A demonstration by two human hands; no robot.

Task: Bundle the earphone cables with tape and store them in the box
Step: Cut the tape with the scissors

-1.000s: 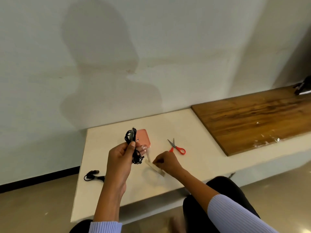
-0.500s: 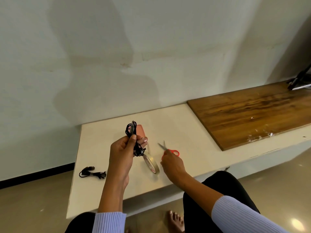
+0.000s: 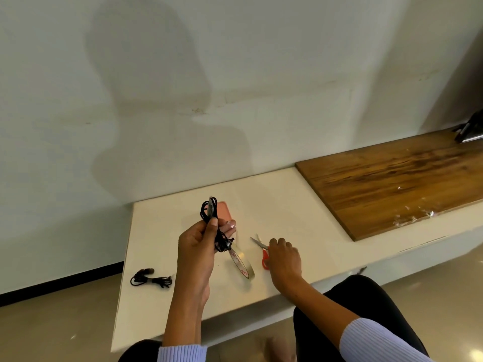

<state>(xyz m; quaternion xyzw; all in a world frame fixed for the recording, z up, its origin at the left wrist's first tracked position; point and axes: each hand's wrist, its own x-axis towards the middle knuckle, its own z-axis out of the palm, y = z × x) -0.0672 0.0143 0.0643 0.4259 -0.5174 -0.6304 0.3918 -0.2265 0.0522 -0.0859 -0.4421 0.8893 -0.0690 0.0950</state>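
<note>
Where the white ledge point(image 3: 287, 205) drops to the floor, the left hand point(image 3: 198, 246) grips coiled black earphones point(image 3: 213, 220) above it; the right hand point(image 3: 283, 258) curls over red scissors point(image 3: 262, 253) beside a tape roll point(image 3: 241, 261). Farther off lie a second bundle point(image 3: 150, 278), pink box point(image 3: 224, 211), wooden board point(image 3: 392, 184) and wall point(image 3: 235, 74).

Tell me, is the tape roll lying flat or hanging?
Hanging. The tape roll dangles on edge from the earphone cable held up in the left hand.

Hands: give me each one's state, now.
Left hand: grips the folded black earphone cable.
Right hand: on the red scissors; grip cannot be told.
</note>
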